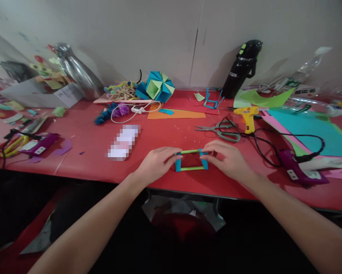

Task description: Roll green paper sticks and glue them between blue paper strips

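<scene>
A small rectangular frame (192, 168) of green and blue paper strips is near the front edge of the red table (156, 131). Its long bars are green and its short sides are blue. My left hand (159, 161) pinches the upper left corner between thumb and fingers. At the upper right corner, my right hand (226, 156) pinches the blue part in the same way. Beyond the frame, grey scissors (228, 136) lie with their blades pointing left.
A yellow glue gun (247, 117) with a black cable lies right of the scissors. Purple power strips (298, 169) sit at both sides. A blurred rectangular item (123, 142) lies left. Behind stand a black bottle (241, 72), a paper ball (159, 86) and a metal jug (78, 72).
</scene>
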Motion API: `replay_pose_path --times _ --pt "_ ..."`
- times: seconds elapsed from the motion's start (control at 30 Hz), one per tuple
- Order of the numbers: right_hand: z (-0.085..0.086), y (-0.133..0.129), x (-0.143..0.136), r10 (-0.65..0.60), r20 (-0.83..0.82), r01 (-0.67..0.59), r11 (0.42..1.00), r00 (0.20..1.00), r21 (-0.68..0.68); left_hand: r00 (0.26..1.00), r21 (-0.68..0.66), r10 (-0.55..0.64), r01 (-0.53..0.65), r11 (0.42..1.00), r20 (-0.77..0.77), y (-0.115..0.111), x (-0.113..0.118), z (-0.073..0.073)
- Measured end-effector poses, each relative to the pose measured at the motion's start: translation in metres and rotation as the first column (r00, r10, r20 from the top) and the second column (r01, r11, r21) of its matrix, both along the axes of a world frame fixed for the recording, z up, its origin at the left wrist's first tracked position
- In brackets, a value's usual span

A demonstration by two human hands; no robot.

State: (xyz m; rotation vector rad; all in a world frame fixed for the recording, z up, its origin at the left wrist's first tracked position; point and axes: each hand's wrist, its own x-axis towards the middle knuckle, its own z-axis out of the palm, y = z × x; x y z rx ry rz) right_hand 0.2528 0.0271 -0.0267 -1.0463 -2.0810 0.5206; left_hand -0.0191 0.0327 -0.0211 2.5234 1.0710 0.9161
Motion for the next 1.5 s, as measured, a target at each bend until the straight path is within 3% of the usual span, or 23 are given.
replay_pose_path --times 0.4,0.8,1.03,1.5 --pt "0.0021 -0.0015 0.0007 0.02 0.028 -0.019 0.998 0.999 -0.064 1.0 -0.006 0.003 -0.003 1.0 0.02 -0.0027 -0.0003 0.0008" --pt "0.0018 -0.001 0.0012 0.002 -0.002 -0.002 0.996 1.0 -0.092 0.996 -0.229 0.052 -0.036 0.973 0.067 -0.0011 0.0013 0.0046" --pt "-0.0001 0.0007 0.0001 0.012 0.001 -0.012 0.999 1.0 -0.049 0.992 -0.208 0.042 -0.016 0.978 0.12 -0.0004 0.0018 0.002" --pt "-0.0016 -0.0004 0.0013 0.023 0.005 -0.022 0.997 1.0 -0.07 0.998 -0.166 0.024 -0.014 0.986 0.054 -0.0024 0.0006 0.0039"
